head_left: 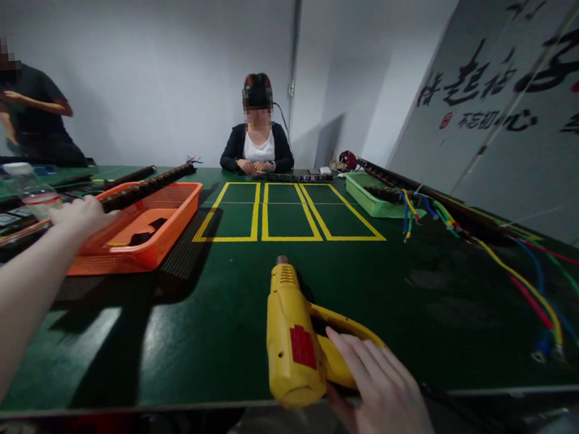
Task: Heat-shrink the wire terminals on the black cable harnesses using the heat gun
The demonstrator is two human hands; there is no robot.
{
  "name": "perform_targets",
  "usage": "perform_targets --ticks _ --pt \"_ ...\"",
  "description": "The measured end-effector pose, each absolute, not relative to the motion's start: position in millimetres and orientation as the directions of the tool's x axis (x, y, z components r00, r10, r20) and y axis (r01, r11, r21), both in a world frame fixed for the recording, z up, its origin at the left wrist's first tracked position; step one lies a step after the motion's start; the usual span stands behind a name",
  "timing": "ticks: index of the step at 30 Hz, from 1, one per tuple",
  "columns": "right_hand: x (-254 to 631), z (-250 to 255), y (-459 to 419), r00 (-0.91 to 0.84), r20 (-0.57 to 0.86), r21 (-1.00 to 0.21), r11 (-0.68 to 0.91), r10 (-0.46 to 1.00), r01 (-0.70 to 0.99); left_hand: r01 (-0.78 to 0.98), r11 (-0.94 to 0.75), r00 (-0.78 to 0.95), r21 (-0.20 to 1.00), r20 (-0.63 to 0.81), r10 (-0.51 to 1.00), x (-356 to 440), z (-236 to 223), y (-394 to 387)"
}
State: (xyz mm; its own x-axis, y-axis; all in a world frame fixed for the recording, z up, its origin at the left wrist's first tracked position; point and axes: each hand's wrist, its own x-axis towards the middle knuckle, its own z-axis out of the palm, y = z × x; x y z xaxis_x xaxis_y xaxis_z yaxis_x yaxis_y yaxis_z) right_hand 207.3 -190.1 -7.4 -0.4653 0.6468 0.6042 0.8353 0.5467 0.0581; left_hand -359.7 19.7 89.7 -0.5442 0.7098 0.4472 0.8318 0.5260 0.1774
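Observation:
A yellow heat gun (291, 337) lies on the green table (218, 329) near the front edge, with its nozzle pointing away from me. My right hand (384, 397) rests on its handle with the fingers stretched out flat, not wrapped round it. My left hand (81, 213) reaches far to the left, over the rim of an orange tray (170, 230). Its fingers are curled on the near end of a long black sleeved cable (151, 182) that lies across the tray.
Yellow taped rectangles (284, 217) mark the table's middle. A green tray (371, 200) and coloured wires with terminals (536, 298) lie on the right. A plastic bottle (31, 190) stands at the left. One person sits at the far end and another stands at the back left.

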Motion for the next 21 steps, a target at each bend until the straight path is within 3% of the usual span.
perform_targets --ticks 4,6,15,21 --pt "207 -18 -191 -0.427 0.658 0.091 0.497 0.62 0.863 0.861 0.509 -0.491 -0.014 0.239 0.837 -323 110 1" --pt "206 -23 -190 -0.409 0.665 0.082 0.484 0.624 0.871 0.882 0.468 -0.447 -0.063 0.206 0.87 -307 121 -4" --pt "205 -29 -189 -0.392 0.71 0.07 0.494 0.585 0.866 0.904 0.386 -0.342 -0.184 0.231 0.911 -307 130 -36" --pt "204 -30 -189 -0.391 0.718 0.067 0.502 0.576 0.862 0.942 0.239 -0.155 -0.234 0.331 0.931 -296 116 -73"
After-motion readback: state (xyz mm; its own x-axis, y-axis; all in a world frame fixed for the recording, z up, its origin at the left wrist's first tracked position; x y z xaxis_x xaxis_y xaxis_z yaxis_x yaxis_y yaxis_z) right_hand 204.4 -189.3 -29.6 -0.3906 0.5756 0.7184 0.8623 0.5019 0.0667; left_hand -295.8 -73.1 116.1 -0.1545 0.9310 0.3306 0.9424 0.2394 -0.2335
